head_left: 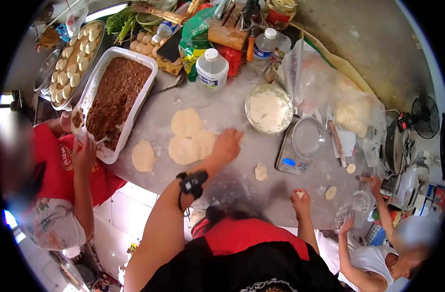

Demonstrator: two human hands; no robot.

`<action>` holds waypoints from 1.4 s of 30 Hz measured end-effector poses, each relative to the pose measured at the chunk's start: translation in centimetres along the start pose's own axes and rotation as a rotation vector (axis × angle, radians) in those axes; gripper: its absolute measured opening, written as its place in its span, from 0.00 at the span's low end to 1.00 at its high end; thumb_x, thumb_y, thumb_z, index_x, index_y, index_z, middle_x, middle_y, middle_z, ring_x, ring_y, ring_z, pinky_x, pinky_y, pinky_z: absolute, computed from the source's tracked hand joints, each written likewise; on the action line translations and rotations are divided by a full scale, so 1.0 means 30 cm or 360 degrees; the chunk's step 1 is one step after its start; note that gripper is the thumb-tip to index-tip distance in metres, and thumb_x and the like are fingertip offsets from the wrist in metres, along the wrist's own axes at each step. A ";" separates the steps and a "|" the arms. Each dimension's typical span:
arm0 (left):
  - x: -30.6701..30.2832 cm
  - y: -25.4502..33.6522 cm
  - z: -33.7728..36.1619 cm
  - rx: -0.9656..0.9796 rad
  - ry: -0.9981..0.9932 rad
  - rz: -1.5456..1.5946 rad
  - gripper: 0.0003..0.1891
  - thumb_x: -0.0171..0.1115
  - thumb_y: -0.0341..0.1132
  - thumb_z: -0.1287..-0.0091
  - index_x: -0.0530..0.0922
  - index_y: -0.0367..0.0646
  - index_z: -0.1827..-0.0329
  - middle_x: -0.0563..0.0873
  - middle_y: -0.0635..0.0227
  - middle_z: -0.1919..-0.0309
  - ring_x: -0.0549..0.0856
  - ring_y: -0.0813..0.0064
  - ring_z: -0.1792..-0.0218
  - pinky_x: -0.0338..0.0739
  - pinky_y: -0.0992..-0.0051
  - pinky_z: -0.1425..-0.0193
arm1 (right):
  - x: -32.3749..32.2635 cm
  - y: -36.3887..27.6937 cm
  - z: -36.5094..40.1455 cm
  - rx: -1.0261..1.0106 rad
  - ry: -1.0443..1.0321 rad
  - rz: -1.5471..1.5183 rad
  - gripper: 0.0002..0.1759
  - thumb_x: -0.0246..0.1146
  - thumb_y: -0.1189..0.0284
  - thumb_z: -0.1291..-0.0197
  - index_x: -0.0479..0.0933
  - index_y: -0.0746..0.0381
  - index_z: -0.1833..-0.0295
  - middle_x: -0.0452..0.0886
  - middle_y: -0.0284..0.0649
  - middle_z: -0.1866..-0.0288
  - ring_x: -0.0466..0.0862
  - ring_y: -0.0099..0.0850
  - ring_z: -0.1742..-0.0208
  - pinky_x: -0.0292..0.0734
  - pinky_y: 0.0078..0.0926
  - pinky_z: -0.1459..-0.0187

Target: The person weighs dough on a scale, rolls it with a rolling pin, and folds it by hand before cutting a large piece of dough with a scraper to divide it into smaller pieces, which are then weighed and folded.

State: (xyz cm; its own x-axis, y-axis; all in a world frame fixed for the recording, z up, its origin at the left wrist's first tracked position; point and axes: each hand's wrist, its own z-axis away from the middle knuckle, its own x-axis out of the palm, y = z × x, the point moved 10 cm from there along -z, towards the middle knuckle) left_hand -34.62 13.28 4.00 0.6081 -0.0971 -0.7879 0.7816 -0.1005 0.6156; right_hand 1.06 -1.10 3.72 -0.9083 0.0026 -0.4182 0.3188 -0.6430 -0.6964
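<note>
My left hand (227, 145), a black watch (193, 183) on its wrist, is over the table just right of a group of overlapping flat dough rounds (185, 149). Its fingers are stretched out, and nothing shows in them. Another dough round (143, 156) lies apart to the left. My right hand (301, 198) is closed at the table's near edge, with a small pale dough piece (299, 194) showing between the fingers. Up and left of it, a small dough piece (261, 171) lies on the table, below the digital scale (291, 164).
On the left, a person in red holds a wrapper beside a white tray of meat filling (143, 62). At right, another person works with a rolling pin (363, 179) and dough round (331, 192). A flour bowl (268, 108) and plastic bottle (212, 70) stand at the back.
</note>
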 end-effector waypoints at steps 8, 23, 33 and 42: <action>-0.026 0.124 0.370 0.0163 0.0003 0.0082 0.21 0.63 0.31 0.55 0.78 0.47 0.53 0.74 0.57 0.46 0.71 0.54 0.41 0.67 0.53 0.43 | 0.007 -0.060 0.021 -0.0188 -0.0044 0.0197 0.10 0.66 0.72 0.52 0.77 0.62 0.63 0.77 0.33 0.72 0.75 0.21 0.71 0.71 0.20 0.67; -0.061 0.256 0.432 0.0125 0.0135 0.0072 0.23 0.65 0.33 0.52 0.77 0.45 0.49 0.69 0.51 0.39 0.68 0.49 0.38 0.63 0.55 0.36 | 0.006 0.002 0.149 -0.0776 0.0361 0.1621 0.32 0.66 0.66 0.55 0.69 0.53 0.40 0.69 0.40 0.38 0.63 0.41 0.33 0.52 0.58 0.36; 0.118 0.448 0.425 -0.0093 -0.0102 0.0864 0.26 0.69 0.39 0.48 0.75 0.42 0.45 0.72 0.52 0.42 0.73 0.57 0.42 0.73 0.62 0.45 | 0.023 -0.144 0.134 -0.0679 -0.0613 0.0568 0.16 0.59 0.69 0.49 0.72 0.61 0.53 0.80 0.41 0.62 0.81 0.38 0.57 0.74 0.38 0.53; 0.260 0.741 0.366 -0.0399 -0.0370 0.1400 0.20 0.68 0.40 0.44 0.78 0.41 0.50 0.85 0.65 0.64 0.83 0.73 0.68 0.77 0.74 0.67 | -0.024 -0.275 0.230 -0.0715 -0.0510 0.0009 0.14 0.61 0.70 0.47 0.74 0.63 0.55 0.82 0.42 0.64 0.82 0.30 0.62 0.76 0.27 0.60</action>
State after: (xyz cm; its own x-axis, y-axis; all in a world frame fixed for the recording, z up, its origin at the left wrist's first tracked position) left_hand -14.02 -0.57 11.72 0.9720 -0.2349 -0.0028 0.0791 0.3160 0.9455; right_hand -2.79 -1.08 13.78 -0.9208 -0.2781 -0.2733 0.3445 -0.2519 -0.9044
